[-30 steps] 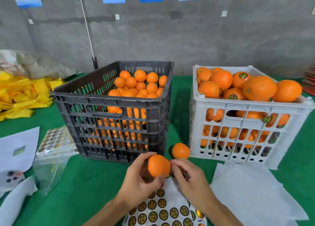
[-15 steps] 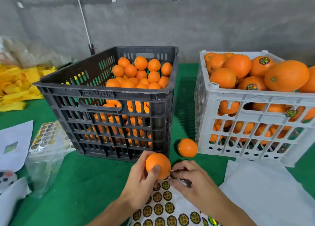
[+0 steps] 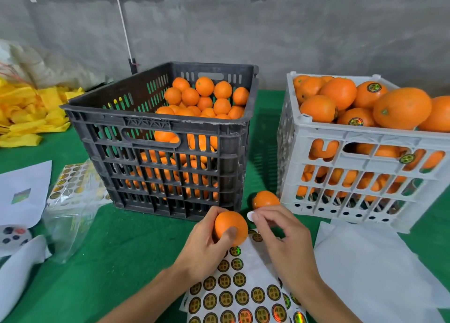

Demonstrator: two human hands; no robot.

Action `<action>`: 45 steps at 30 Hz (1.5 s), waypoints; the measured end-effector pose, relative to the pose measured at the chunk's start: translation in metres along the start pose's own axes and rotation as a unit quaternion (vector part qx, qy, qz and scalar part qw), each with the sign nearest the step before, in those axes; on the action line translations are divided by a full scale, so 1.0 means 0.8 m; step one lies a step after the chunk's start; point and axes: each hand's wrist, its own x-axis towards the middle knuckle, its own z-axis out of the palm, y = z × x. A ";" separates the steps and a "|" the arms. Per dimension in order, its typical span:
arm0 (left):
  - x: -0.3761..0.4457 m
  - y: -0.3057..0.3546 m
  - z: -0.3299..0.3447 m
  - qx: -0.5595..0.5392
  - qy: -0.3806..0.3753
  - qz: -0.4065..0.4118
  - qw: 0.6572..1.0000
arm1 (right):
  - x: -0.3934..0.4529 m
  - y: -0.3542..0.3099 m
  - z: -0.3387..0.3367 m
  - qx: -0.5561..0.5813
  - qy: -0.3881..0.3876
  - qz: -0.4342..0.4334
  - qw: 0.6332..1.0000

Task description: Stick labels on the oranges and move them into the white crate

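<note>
Left hand [image 3: 207, 244] grips orange [image 3: 230, 226] (beside black crate [image 3: 155, 132] base).

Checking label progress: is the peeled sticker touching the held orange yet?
Apart. The head view shows green cloth between the sticker pinched by the right hand and the orange.

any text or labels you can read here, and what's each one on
"精品水果", as best it reads: round black and gold stickers on the sticker sheet under the hands.
Same round stickers on oranges in the white crate: too small to read.
Second sticker sheet inside a clear bag: blurred, unreadable.
White paper at far left, small green print: unreadable.
Peeled sticker pinched in the right hand: only its white back shows.
</note>
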 end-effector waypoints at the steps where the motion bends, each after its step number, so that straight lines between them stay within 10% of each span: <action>1: -0.001 -0.001 0.000 -0.004 -0.004 0.000 1.000 | -0.003 -0.003 0.002 0.002 -0.017 -0.010 1.000; 13: -0.019 0.043 0.004 -0.084 0.042 0.029 0.995 | -0.021 -0.018 -0.015 -0.179 -0.096 -0.154 0.967; 23: 0.038 0.261 0.024 -0.135 0.037 0.193 0.971 | 0.086 -0.107 -0.123 -0.295 0.191 -0.313 0.882; 30: 0.172 0.420 0.063 0.013 0.044 0.252 0.967 | 0.215 -0.160 -0.227 -0.392 0.209 -0.143 0.885; 35: 0.265 0.430 0.076 0.041 0.004 0.134 0.990 | 0.252 -0.162 -0.255 -0.449 0.139 0.017 0.882; 45: 0.287 0.294 -0.100 0.225 0.120 0.092 0.963 | 0.239 -0.180 -0.117 -0.226 -0.003 -0.061 0.972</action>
